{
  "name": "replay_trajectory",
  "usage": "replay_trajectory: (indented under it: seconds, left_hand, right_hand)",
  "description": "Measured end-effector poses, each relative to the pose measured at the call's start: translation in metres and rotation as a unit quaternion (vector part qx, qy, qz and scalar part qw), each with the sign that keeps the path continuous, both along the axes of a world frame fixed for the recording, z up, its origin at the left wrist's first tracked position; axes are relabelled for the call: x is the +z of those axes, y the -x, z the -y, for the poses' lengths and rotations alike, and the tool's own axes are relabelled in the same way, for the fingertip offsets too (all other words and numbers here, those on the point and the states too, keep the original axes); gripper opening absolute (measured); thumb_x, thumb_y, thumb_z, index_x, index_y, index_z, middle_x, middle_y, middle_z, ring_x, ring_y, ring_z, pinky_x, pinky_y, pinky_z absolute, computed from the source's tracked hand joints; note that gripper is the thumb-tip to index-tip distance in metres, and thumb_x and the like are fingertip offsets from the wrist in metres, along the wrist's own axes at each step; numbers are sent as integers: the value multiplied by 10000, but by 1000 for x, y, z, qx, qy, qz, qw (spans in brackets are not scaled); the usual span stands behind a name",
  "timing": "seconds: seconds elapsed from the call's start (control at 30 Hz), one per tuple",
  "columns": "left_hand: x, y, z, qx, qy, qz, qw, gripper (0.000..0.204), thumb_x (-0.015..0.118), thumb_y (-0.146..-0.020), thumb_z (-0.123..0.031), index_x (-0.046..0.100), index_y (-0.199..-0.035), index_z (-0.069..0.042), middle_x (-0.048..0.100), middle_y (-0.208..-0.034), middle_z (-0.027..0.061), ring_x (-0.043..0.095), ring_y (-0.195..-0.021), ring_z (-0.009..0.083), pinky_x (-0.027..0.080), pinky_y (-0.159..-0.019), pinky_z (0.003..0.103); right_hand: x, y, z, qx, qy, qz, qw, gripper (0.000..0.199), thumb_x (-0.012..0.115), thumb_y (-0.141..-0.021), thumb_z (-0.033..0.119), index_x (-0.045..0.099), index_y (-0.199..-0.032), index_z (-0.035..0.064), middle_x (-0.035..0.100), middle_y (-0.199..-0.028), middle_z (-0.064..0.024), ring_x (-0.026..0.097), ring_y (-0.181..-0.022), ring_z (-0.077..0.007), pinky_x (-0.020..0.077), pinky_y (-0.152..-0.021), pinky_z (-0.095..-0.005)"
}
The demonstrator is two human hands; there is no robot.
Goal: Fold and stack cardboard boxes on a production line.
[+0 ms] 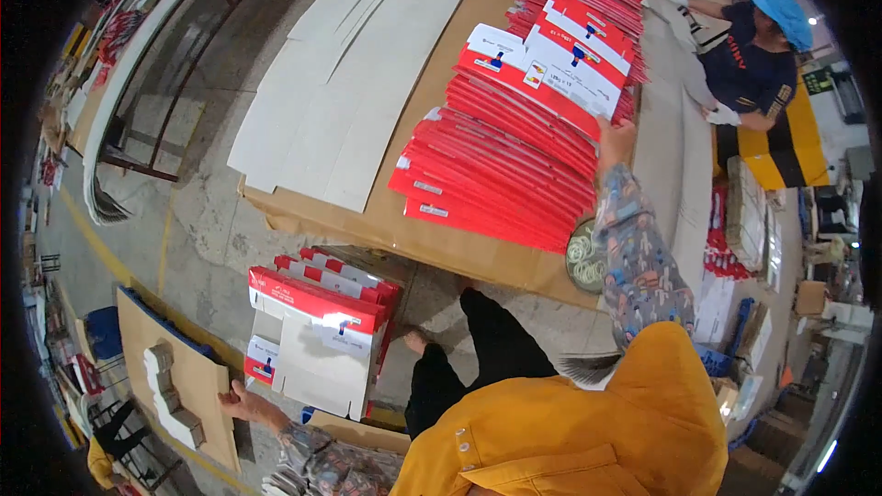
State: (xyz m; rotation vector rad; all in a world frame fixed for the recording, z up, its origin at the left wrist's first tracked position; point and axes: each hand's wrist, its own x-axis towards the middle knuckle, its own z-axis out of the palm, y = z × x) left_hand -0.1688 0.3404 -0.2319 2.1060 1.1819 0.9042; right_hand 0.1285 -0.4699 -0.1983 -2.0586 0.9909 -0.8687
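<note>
My right hand [616,140] is at the right edge of a long fanned pile of red and white flat cartons [514,165] on the table. Its fingers are closed on the edge of the top white and red flat carton [574,64]. Down at the left, my left hand [250,406] reaches out with its fingers apart, holding nothing that I can see. It is beside a smaller stack of red and white flat cartons [317,303] and close to a brown cardboard sheet [188,377].
White flat sheets [340,64] cover the table's left part. A bowl of pale bands or string [585,257] sits at its near right corner. Small white pieces [170,400] lie on the cardboard sheet. A person in a blue hat [753,55] works across the table.
</note>
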Motion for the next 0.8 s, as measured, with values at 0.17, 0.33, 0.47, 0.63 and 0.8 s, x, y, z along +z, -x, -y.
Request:
replay_trajectory:
  seconds: [0.17,0.33,0.47,0.63,0.8]
  left_hand:
    - [66,-101,187,-186,50,95,977,430,596,-866,-20,437,-1263,28,525,-1172,147,540,-1033,237,454,-901,341]
    - [101,-184,377,-381,318,74,865,334,587,-872,-25,509,-1195,2,574,-1117,88,548,-1023,169,444,-893,307]
    - [105,-227,471,-482,489,39,726,271,573,-900,-112,545,-1145,0,578,-1127,97,559,-1035,186,451,-883,308]
    - [109,-260,539,-422,684,14,594,474,613,-887,-374,539,-1178,-7,578,-1165,126,528,-1117,247,407,-948,397]
    - [97,-271,529,-334,804,73,487,625,580,-859,-523,488,-1263,-56,553,-1234,104,483,-1183,210,330,-1029,441]
  right_hand:
    - [-18,-18,46,151,-297,34,942,413,722,-762,185,586,-1067,-58,640,-1022,-164,609,-949,-253,472,-843,-357]
    - [-19,-29,54,250,-574,103,773,365,640,-849,95,554,-1185,-16,610,-1150,-126,587,-1040,-215,476,-913,-353]
    - [-4,-30,24,208,-595,139,764,375,606,-875,98,504,-1218,-15,570,-1197,-138,564,-1085,-253,472,-934,-386]
    - [25,-7,1,207,-506,169,820,382,595,-859,58,488,-1222,2,576,-1170,-120,557,-1078,-229,471,-920,-378]
    - [84,64,-89,220,-444,210,843,332,610,-852,92,463,-1134,-3,562,-1124,-97,522,-1016,-168,406,-918,-321]
